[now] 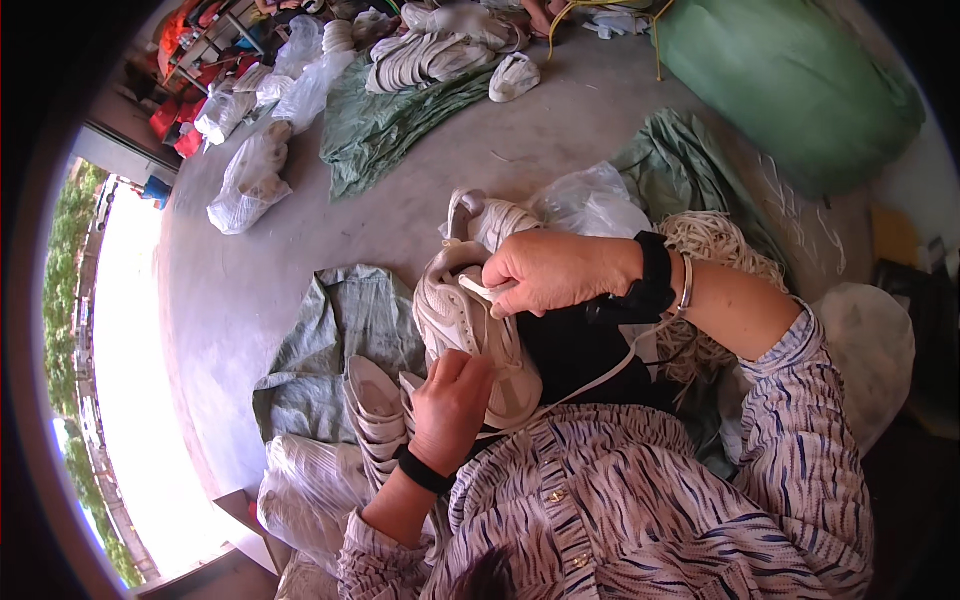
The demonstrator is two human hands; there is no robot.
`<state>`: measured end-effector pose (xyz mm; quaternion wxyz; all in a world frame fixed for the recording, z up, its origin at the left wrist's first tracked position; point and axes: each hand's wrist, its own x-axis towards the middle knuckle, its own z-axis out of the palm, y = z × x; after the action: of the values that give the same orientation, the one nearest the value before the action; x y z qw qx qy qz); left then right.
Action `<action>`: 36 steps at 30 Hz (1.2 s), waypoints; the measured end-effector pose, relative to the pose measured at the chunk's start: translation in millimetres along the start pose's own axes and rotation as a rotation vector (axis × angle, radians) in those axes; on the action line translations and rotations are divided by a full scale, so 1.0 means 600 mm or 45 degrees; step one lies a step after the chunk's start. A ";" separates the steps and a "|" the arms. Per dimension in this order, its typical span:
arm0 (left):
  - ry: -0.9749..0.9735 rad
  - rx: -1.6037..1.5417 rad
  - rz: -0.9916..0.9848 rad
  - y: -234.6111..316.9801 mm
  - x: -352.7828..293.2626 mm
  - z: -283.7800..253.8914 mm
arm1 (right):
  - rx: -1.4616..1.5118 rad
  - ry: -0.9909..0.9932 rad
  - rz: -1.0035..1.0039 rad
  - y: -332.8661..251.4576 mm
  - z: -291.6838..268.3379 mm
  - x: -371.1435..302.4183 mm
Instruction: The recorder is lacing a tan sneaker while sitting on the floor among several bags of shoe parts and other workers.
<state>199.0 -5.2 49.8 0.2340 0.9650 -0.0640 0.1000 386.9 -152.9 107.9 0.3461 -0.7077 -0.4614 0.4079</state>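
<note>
A beige sneaker (455, 312) rests on my lap, its opening away from me and its toe towards me. My right hand (560, 272) is closed in a pinch at the tongue, on a pale strip that looks like the shoelace. Curled against the shoe's left side near the toe is my left hand (452, 398), where a flat cream shoelace (590, 385) runs from below my right wrist; what lies inside its fingers is hidden. Just beyond stands another beige shoe (500, 220). Several nested beige shoes (375, 400) lie left of my left hand.
A heap of cream laces (710, 245) lies to my right, beside a clear plastic bag (595, 205). Green sacking (325, 340) covers floor at left. Farther off are piled shoes (425, 60), a bagged bundle (252, 175) and a large green sack (785, 85). An opening (165, 400) borders the left.
</note>
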 end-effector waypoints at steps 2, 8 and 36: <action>-0.055 0.077 0.037 -0.002 0.001 -0.001 | 0.040 0.115 0.010 0.001 0.008 -0.007; -0.133 0.106 -0.119 -0.026 -0.032 0.005 | 0.386 0.361 -0.106 0.016 -0.022 -0.014; 0.021 -0.289 -0.367 -0.010 -0.035 0.020 | 0.102 0.343 -0.353 -0.111 -0.090 -0.098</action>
<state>181.3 -3.9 32.3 0.3536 0.9307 0.0661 0.0655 396.2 -191.7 203.8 0.4856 -0.6712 -0.4874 0.2759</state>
